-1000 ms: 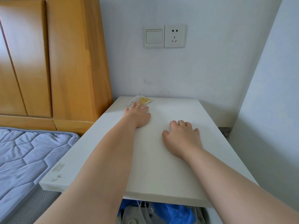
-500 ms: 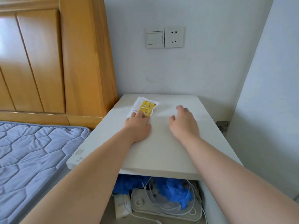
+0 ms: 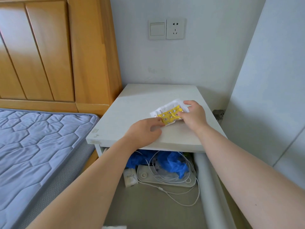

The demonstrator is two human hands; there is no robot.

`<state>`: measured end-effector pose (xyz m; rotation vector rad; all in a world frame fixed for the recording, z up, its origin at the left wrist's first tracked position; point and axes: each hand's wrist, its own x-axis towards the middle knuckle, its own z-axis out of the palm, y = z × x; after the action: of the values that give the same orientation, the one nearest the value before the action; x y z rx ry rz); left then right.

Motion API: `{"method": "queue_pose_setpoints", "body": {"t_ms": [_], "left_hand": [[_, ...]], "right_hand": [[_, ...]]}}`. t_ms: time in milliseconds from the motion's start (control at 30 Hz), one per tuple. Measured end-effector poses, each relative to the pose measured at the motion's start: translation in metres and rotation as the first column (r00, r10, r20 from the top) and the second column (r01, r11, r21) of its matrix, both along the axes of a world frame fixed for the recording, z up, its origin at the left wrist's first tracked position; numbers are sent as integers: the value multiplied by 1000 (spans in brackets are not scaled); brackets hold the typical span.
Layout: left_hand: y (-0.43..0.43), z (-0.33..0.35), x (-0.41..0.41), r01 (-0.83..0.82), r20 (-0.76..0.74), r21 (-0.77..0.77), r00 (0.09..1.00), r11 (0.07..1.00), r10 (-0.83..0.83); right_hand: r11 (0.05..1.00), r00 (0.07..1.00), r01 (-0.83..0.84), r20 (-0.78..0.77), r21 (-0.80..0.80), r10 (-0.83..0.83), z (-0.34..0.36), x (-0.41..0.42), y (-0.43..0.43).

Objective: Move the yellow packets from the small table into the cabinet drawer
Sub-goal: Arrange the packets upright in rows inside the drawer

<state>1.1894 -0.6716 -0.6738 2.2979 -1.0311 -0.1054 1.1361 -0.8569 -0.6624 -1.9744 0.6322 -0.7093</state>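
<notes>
A yellow packet (image 3: 170, 114) with small printed figures and a clear white border lies near the middle of the white small table (image 3: 132, 103). My right hand (image 3: 194, 115) pinches its right end between thumb and fingers. My left hand (image 3: 145, 131) rests on the table at the packet's lower left corner, fingertips touching it. Below the tabletop an open drawer-like compartment (image 3: 207, 182) shows. I cannot tell whether more than one packet is in the stack.
The compartment holds blue plastic (image 3: 173, 164), a white device (image 3: 165, 177) with white cables, and a small white pack (image 3: 130, 177). A wooden headboard (image 3: 49, 52) and blue-grey mattress (image 3: 33, 146) lie left. A wall switch and socket (image 3: 166, 28) are above; a white wall stands right.
The packet has been drawn from the table's far left toward the middle. My right hand has moved onto it and pinched its right end. The view has pulled back, showing more of the compartment below.
</notes>
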Motion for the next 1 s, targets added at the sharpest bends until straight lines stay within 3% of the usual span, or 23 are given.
{"method": "queue_pose_setpoints", "body": {"t_ms": [133,233,333,400,467,533,667,700,767,867,1000], "left_hand": [[5,0,-19,30,135,112,990,993,-45],[12,-7,-38,8,159,3,987,1000,-8],[23,-14,-54,39,133,-137,991,990,-21],[33,-20,-62,91,190,-112,979,990,-68],[44,-31,-66,114,247,-71,964,991,-93],[58,-42,-71,141,207,-147,972,979,-109],[80,-53,-72,11,45,-240,999,971,0],[84,-53,-68,-41,-89,-183,996,982,25],[92,-58,-59,-7,-301,79,953,997,31],[104,-70,-46,121,-257,493,966,862,11],[111,-79,-41,120,-221,687,974,717,48]], "right_hand": [[992,991,93,86,80,-100,-1,-25,13],[990,977,116,172,86,-129,2,-49,31],[990,978,76,202,-116,-51,-11,-73,60],[976,972,47,236,-211,4,-24,-89,79],[980,957,45,291,-196,14,-40,-99,90],[974,946,44,323,-221,30,-57,-106,96],[856,932,-131,233,-501,279,-84,-114,109],[825,931,-158,196,-542,307,-85,-115,111],[808,942,-205,114,-552,316,-87,-115,112],[864,957,-290,-121,-411,264,-91,-111,111],[958,965,-222,-178,-182,190,-92,-106,111]]}}
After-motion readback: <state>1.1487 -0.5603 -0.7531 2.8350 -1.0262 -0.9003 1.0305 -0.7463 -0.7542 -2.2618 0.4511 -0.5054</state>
